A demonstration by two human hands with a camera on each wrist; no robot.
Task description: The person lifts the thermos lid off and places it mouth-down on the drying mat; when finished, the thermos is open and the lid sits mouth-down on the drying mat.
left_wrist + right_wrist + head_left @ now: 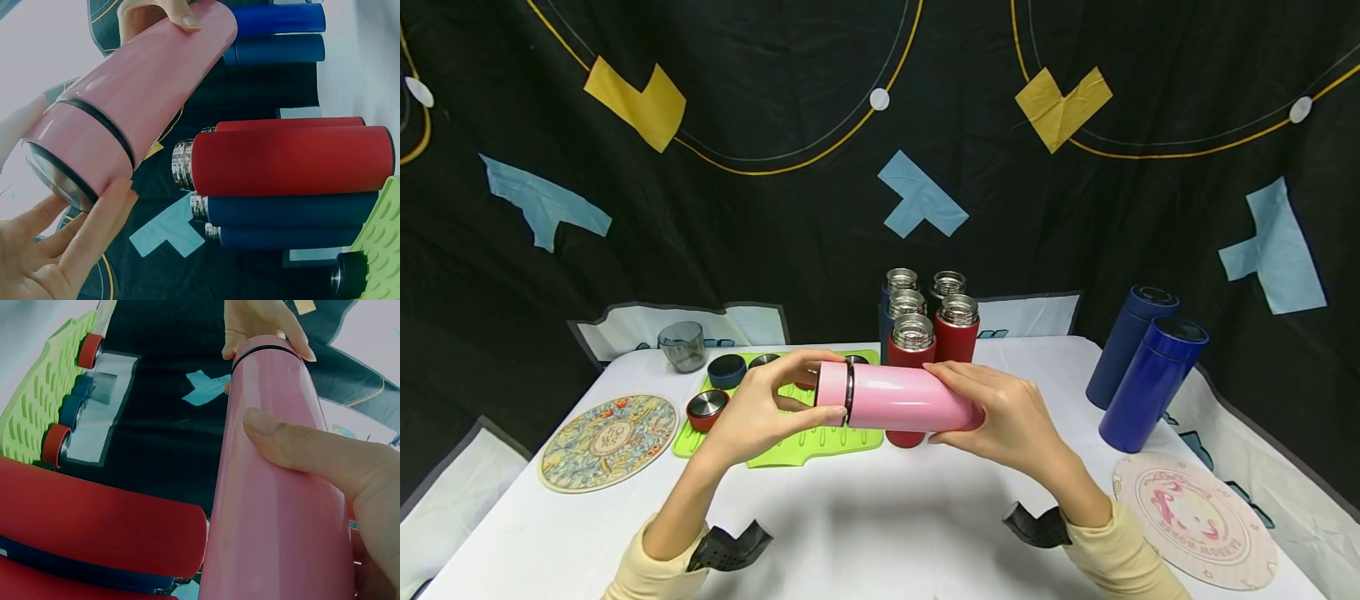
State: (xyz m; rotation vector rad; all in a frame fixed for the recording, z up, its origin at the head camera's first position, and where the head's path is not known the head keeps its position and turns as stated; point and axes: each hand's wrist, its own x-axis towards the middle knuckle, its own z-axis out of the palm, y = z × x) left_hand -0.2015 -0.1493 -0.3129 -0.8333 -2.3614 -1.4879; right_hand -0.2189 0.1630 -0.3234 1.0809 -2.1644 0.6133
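Observation:
A pink thermos bottle point(910, 398) lies sideways in the air above the table, its lid toward the left. My left hand point(765, 406) grips the pink lid point(831, 393), thumb on the near side and fingers over the far side. The bottle's base end is held by my right hand point(996, 408). In the left wrist view the lid point(81, 137) sits on the bottle with a dark ring at the joint. The right wrist view has my right thumb point(275, 440) lying along the bottle's side. Behind it stand several lidless bottles, among them a red bottle point(912, 353).
A green drying mat point(805, 450) carries several lids, including a red one point(706, 410). A glass cup point(682, 346) stands at the back left. Round mats lie left point(608, 442) and right point(1195, 521). Two lidded blue bottles point(1152, 383) stand at the right.

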